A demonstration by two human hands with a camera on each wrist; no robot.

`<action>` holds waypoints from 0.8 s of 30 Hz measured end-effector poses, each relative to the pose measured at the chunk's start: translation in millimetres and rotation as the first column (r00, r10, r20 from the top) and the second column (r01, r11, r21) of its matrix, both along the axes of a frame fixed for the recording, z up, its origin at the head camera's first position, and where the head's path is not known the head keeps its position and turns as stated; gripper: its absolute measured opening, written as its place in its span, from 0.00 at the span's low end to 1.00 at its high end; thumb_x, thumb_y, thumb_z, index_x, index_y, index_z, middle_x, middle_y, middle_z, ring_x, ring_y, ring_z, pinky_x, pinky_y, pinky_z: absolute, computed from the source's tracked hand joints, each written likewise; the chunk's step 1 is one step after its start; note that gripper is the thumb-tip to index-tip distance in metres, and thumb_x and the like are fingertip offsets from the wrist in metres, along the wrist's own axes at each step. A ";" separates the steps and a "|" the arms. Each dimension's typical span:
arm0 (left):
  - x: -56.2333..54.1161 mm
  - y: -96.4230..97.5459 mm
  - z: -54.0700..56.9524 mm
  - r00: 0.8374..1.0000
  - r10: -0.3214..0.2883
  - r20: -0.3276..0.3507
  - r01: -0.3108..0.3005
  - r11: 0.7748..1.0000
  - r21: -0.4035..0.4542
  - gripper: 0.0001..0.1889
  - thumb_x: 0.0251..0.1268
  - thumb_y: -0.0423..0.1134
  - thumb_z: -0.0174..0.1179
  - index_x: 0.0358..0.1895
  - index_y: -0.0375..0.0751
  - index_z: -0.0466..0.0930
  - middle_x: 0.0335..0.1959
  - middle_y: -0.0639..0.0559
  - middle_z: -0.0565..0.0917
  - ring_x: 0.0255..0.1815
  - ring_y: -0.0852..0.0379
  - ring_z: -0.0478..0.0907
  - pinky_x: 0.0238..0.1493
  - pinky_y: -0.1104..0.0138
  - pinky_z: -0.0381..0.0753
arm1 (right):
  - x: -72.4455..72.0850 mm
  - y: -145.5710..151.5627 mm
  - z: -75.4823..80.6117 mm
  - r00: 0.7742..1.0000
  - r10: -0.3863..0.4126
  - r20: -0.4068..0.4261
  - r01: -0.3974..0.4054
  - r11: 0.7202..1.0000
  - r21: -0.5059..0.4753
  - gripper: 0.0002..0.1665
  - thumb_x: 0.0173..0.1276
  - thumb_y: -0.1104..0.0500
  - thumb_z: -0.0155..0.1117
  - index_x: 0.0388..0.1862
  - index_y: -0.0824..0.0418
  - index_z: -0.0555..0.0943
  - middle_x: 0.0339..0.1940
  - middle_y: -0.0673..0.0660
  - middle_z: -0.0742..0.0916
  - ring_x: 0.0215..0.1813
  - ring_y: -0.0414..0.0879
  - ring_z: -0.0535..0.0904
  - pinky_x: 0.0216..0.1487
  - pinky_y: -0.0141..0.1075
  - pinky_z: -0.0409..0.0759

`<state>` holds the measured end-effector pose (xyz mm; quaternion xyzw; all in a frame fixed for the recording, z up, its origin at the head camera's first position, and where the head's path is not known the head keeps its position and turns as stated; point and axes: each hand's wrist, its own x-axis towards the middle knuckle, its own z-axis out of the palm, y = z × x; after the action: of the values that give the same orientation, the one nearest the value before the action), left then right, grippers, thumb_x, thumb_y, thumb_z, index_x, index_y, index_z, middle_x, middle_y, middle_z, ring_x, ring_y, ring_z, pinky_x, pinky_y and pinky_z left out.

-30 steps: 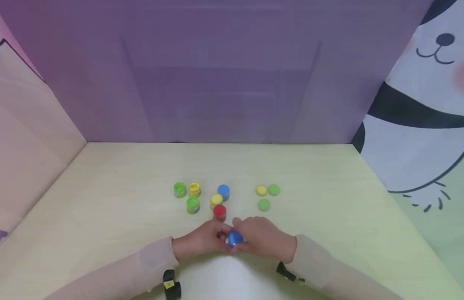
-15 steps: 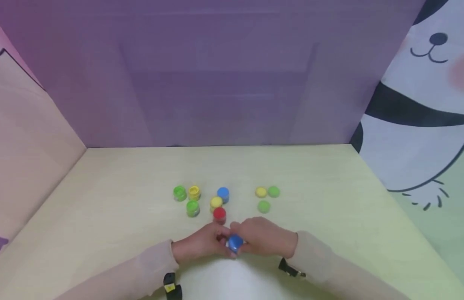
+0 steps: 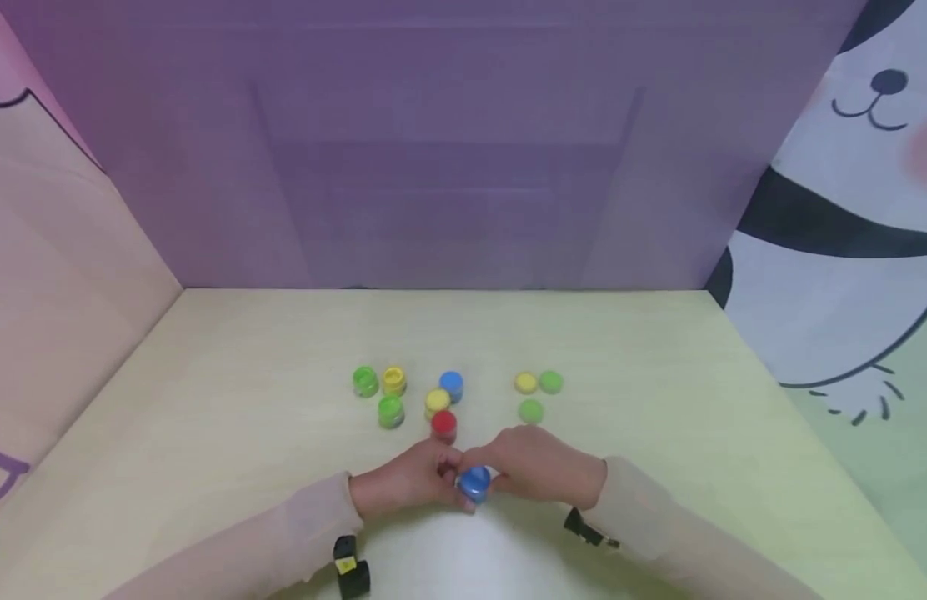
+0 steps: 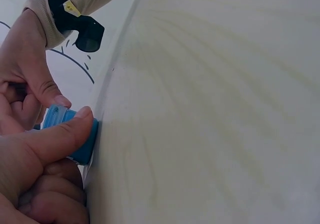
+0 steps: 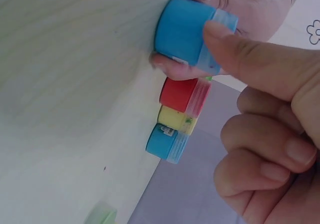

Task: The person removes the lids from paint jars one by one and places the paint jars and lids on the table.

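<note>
A small blue jar [image 3: 475, 484] stands at the front middle of the table, right between both hands. My left hand [image 3: 411, 482] grips its blue body [image 5: 181, 30] low down, thumb on one side and fingers on the other. The translucent blue lid [image 4: 56, 115] sits on top of the jar. My right hand [image 3: 542, 467] pinches this lid, its thumb [image 5: 247, 49] lying against the rim and the other fingers curled. Just behind the left fingertips is a red jar [image 3: 444, 425] with its lid on.
Behind the red jar stand a lidded yellow jar [image 3: 437, 402] and another blue jar [image 3: 451, 385]. Farther left are two green jars [image 3: 391, 412] and a yellow jar [image 3: 393, 381], without lids. Loose lids lie at right, one yellow [image 3: 526, 382] and two green [image 3: 551, 382].
The right hand has shifted slightly around the lid, and more of the blue jar shows between the fingers. The left hand keeps its grip; the jars and lids behind stay put.
</note>
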<state>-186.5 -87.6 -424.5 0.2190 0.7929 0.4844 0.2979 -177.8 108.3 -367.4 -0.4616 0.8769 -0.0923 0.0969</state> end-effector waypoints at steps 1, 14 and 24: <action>0.0 0.1 0.5 1.000 -0.001 0.007 0.001 1.000 0.005 0.08 0.49 0.36 0.71 0.34 0.47 0.84 0.18 0.56 0.72 0.25 0.59 0.65 0.29 0.69 0.64 | -0.2 0.4 0.0 1.000 0.003 -0.001 -0.003 1.000 -0.002 0.19 0.58 0.62 0.69 0.48 0.49 0.81 0.25 0.46 0.85 0.23 0.32 0.70 0.32 0.23 0.71; 1.1 1.1 1.6 1.000 0.000 -0.017 0.001 1.000 0.025 0.07 0.49 0.36 0.71 0.31 0.42 0.83 0.16 0.56 0.68 0.24 0.60 0.64 0.28 0.71 0.63 | 4.7 -0.2 5.0 0.993 0.008 0.122 -0.004 1.000 -0.029 0.28 0.61 0.51 0.67 0.60 0.51 0.75 0.15 0.42 0.71 0.17 0.32 0.60 0.22 0.23 0.63; 1.9 1.1 2.0 1.000 -0.001 -0.012 0.001 0.999 0.035 0.13 0.51 0.32 0.68 0.41 0.49 0.86 0.19 0.55 0.72 0.25 0.59 0.64 0.26 0.71 0.63 | 16.4 -8.3 0.7 0.954 -0.297 0.031 0.296 0.955 0.037 0.23 0.57 0.38 0.65 0.29 0.54 0.70 0.14 0.44 0.67 0.17 0.35 0.59 0.18 0.27 0.58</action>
<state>-184.6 -86.5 -422.5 0.2274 0.7859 0.4968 0.2895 -161.4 100.0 -366.7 -0.3215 0.9357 -0.1002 0.1052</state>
